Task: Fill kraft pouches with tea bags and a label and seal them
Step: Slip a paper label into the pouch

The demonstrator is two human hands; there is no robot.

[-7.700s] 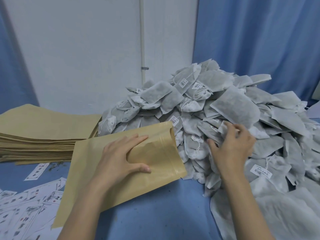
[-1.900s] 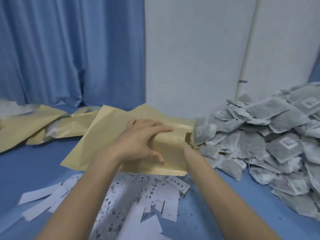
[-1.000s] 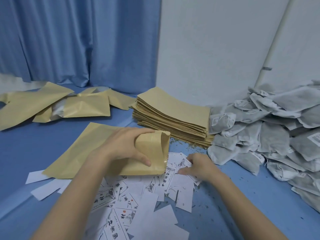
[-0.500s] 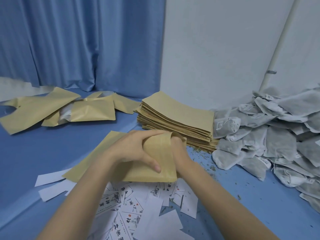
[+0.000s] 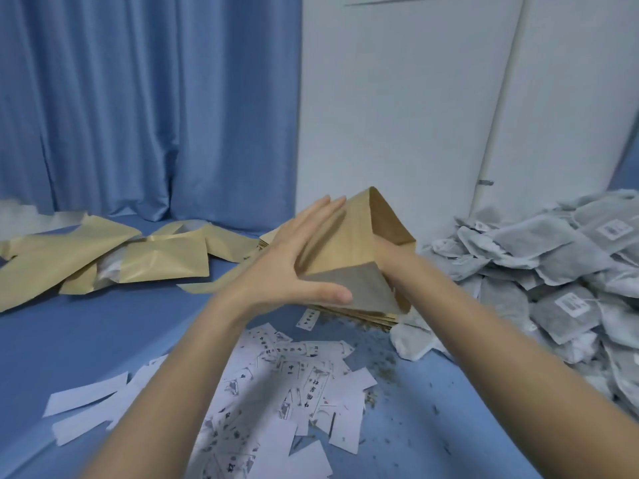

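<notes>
I hold a kraft pouch [image 5: 345, 243] up off the blue table, its open mouth turned to the right. My left hand [image 5: 287, 271] grips it from the left, with straight fingers over the top face and the thumb under the lower face. My right hand [image 5: 392, 262] is pushed into the mouth up to the wrist, so its fingers are hidden. Printed white labels [image 5: 294, 375] lie scattered below my arms. A heap of grey tea bags [image 5: 553, 271] fills the right side.
A stack of flat kraft pouches [image 5: 359, 314] lies just under the held pouch. Several bulging pouches [image 5: 162, 261] lie at the left by a blue curtain [image 5: 138, 98]. A white wall stands behind. Tea crumbs speckle the table [image 5: 415, 409].
The pouch has been lifted and tilted up. One second ago my right hand was on the labels; it then went into the pouch mouth and is still inside.
</notes>
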